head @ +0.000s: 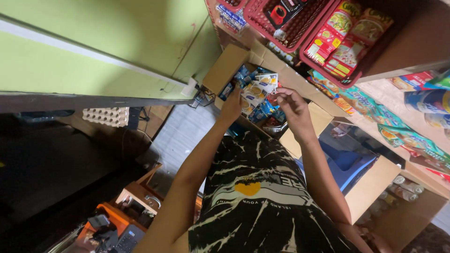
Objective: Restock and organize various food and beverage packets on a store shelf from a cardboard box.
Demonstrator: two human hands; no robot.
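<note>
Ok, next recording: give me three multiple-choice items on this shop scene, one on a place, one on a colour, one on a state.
1. Where are the small packets that both hands reach into?
A. in an open cardboard box
B. in a red basket
C. on the floor

2. What colour are the mesh baskets on the shelf above?
A. green
B. red
C. white

3. What is the right hand doing?
A. lying flat on the shelf
B. hanging at the side
C. raised at the box, fingers pinched together

Key: 1 A, the cardboard box shows open flaps around the packets; 2 B, their mesh walls are red; 3 C, its fingertips meet beside the left hand.
</note>
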